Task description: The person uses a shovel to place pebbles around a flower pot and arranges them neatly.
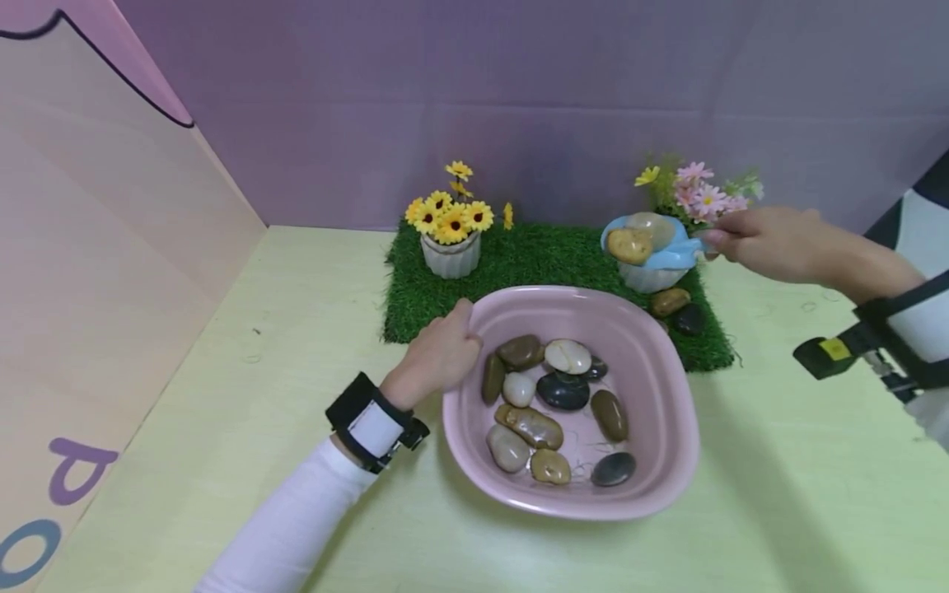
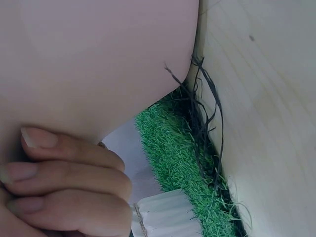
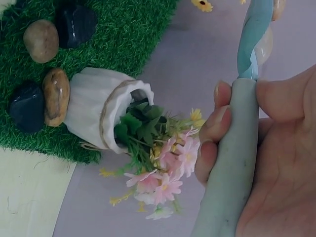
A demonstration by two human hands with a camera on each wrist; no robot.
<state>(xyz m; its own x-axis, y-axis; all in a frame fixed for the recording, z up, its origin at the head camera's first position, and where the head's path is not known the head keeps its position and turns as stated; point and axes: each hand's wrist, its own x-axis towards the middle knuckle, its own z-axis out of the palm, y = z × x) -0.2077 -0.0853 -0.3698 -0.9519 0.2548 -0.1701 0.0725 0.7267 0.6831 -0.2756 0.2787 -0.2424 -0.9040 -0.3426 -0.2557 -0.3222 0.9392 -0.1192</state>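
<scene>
Stones (image 1: pixel 641 237) fill a blue scoop (image 1: pixel 656 247) at upper right of the head view, above the white pot (image 1: pixel 648 278) of pink flowers; the right hand (image 1: pixel 767 243) grips its handle. At centre, the left hand (image 1: pixel 437 356) curls over the pink basin (image 1: pixel 667 461) rim on the worktop (image 1: pixel 801 511), beside the grass mat (image 1: pixel 549 255).

I'm looking at a staged set here, more a recording booth or demo corner than any lived-in room. A plain purple backdrop (image 1: pixel 519 99) closes off the back, and a pink board (image 1: pixel 96 247) with big printed letters walls in the left side. The pale yellow-green counter (image 1: pixel 296 288) carries a little mock garden: a patch of fake grass (image 1: pixel 549 255), a white pot of artificial sunflowers (image 1: pixel 451 222) and another of pink blooms (image 3: pixel 163 163). Camera straps sit on both wrists.
</scene>
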